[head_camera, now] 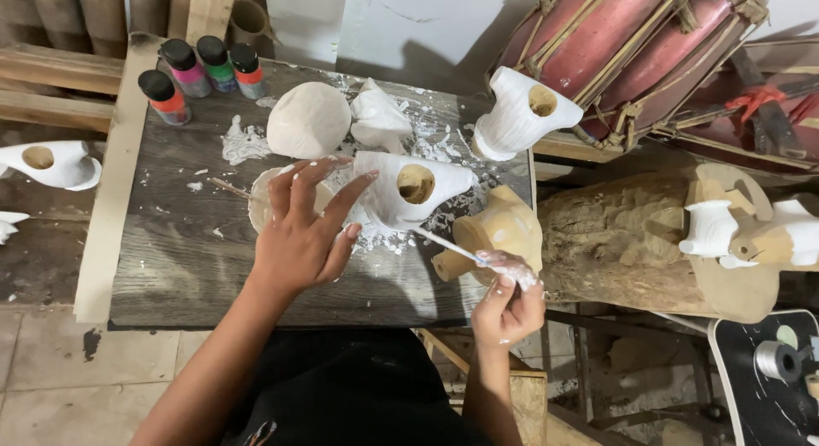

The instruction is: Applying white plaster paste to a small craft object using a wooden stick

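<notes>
At the far left of my view a white-painted carved piece with a round hole lies off the board, and just past it four small paint bottles with black caps stand in a cluster on the back left corner of the grey wooden board. Moving right, I see a thin stick lying across a shallow paint dish, and my left hand is spread wide above that dish, fingers fanned and flecked with white, holding nothing, with its fingertips reaching toward the white carved figure at the board's middle. Behind the hand sit a smooth white rounded piece and a smaller white lump, both among smears of white paint. The white carved figure lies on its side on the board, its round hole facing up, just beside the fingertips; I cannot tell whether they touch it. Right of it, an unpainted wooden figure rests at the board's right edge. My right hand is closed in a pinch around a thin paintbrush, whose tip points at the white figure's lower edge. Further right, another white piece leans by a red drum, and a log carries more small carved figures.
</notes>
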